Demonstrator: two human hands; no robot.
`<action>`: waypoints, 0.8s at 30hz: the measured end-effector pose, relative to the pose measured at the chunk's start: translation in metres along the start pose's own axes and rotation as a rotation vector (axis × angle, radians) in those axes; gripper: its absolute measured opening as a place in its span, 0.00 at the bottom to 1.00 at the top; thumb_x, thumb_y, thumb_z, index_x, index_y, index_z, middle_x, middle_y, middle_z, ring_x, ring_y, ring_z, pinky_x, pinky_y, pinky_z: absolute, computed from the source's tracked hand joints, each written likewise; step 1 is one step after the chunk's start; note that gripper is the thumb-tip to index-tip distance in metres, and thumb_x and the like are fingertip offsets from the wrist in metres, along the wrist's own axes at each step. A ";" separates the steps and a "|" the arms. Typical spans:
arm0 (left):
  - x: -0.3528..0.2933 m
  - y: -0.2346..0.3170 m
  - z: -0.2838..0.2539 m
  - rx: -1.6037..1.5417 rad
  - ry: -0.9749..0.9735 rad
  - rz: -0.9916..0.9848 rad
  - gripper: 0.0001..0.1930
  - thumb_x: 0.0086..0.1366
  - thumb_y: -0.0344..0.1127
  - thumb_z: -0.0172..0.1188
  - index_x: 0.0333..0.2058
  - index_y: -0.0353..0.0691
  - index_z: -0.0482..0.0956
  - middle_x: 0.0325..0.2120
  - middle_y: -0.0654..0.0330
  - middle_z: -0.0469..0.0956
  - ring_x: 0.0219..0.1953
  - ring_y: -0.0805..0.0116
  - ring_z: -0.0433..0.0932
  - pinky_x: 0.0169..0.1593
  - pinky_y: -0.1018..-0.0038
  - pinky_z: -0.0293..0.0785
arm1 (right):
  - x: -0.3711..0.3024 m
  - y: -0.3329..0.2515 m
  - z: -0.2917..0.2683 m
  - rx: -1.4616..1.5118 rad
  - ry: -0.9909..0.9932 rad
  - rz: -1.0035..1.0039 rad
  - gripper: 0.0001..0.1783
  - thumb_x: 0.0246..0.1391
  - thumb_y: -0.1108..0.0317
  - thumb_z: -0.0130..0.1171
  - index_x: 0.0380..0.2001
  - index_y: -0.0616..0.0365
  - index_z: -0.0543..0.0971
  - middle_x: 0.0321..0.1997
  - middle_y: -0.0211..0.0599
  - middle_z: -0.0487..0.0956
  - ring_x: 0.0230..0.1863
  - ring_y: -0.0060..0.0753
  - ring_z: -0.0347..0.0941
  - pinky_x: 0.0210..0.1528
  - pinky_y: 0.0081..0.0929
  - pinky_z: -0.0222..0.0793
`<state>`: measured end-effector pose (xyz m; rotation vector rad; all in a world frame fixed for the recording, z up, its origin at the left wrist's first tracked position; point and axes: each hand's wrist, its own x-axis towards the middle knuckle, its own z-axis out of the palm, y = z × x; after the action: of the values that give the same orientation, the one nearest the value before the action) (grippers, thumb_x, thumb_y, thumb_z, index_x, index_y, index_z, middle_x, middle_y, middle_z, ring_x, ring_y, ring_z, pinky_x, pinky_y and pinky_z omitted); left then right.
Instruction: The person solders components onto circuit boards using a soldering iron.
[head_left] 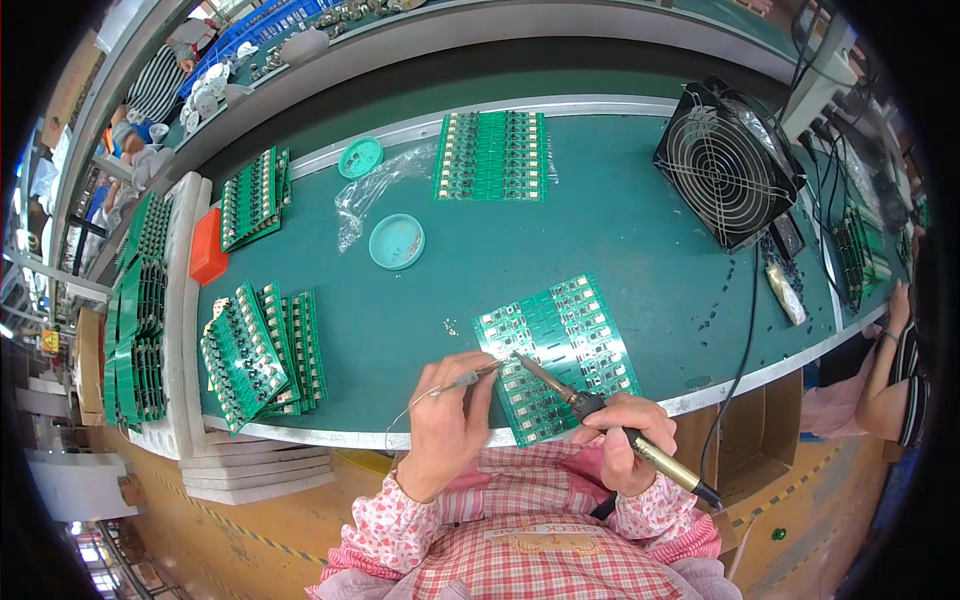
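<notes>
A green circuit board panel [598, 345] lies in front of me at the table's near edge, with rows of small white and dark parts. My right hand [640, 432] is closed around a soldering iron [655, 455] with a gold-coloured handle. The iron's tip points left and meets the panel's left half, or hovers just over it. My left hand [442, 425] pinches a slim pen-like holder [458, 382], from which a thin wire, seemingly solder, trails in a curve. The holder's front end is close to the iron's tip. Whether the wire touches the board is too small to tell.
Stacked panels [262, 350] stand at left beside an orange-red box [209, 248]. Another panel stack [490, 155] lies at the back. Two turquoise dishes [397, 242] sit near clear plastic film [385, 185]. A black fan [725, 170] stands right, with a cable [742, 365]; a co-worker's arm [893, 350] shows beyond.
</notes>
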<state>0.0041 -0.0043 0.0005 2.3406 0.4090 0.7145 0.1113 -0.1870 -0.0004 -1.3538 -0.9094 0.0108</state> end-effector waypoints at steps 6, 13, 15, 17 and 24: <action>0.000 0.000 0.000 0.003 0.000 0.000 0.09 0.60 0.20 0.62 0.40 0.34 0.79 0.38 0.52 0.82 0.38 0.54 0.81 0.43 0.66 0.76 | 0.001 0.000 0.000 0.012 -0.020 0.006 0.07 0.57 0.72 0.57 0.36 0.64 0.80 0.20 0.35 0.82 0.20 0.31 0.80 0.23 0.26 0.74; 0.001 0.001 -0.001 0.001 0.001 0.002 0.09 0.60 0.20 0.62 0.39 0.34 0.79 0.38 0.53 0.82 0.38 0.54 0.81 0.43 0.66 0.75 | 0.002 0.001 0.000 0.003 -0.037 0.006 0.07 0.56 0.72 0.58 0.36 0.64 0.81 0.20 0.36 0.82 0.20 0.30 0.80 0.24 0.26 0.74; 0.000 0.000 0.000 0.001 0.003 0.001 0.09 0.60 0.20 0.62 0.39 0.34 0.79 0.38 0.53 0.82 0.38 0.54 0.81 0.43 0.66 0.75 | 0.002 0.001 -0.001 -0.016 -0.051 0.097 0.06 0.56 0.72 0.58 0.35 0.63 0.81 0.20 0.36 0.83 0.21 0.30 0.81 0.26 0.26 0.76; 0.000 0.000 0.000 0.001 0.005 -0.001 0.09 0.60 0.20 0.62 0.39 0.34 0.79 0.38 0.53 0.82 0.38 0.54 0.81 0.43 0.66 0.75 | 0.000 0.001 -0.001 -0.035 -0.058 0.163 0.06 0.57 0.72 0.58 0.35 0.62 0.81 0.21 0.36 0.83 0.22 0.30 0.81 0.27 0.27 0.77; 0.000 0.001 0.000 -0.005 0.000 -0.013 0.09 0.59 0.20 0.62 0.39 0.35 0.79 0.38 0.54 0.83 0.38 0.54 0.80 0.43 0.66 0.75 | 0.005 -0.002 0.002 -0.091 -0.117 0.260 0.06 0.58 0.71 0.59 0.34 0.62 0.80 0.26 0.37 0.85 0.25 0.30 0.84 0.30 0.26 0.78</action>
<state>0.0039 -0.0047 0.0014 2.3307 0.4217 0.7091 0.1125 -0.1829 0.0042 -1.5612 -0.8332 0.2528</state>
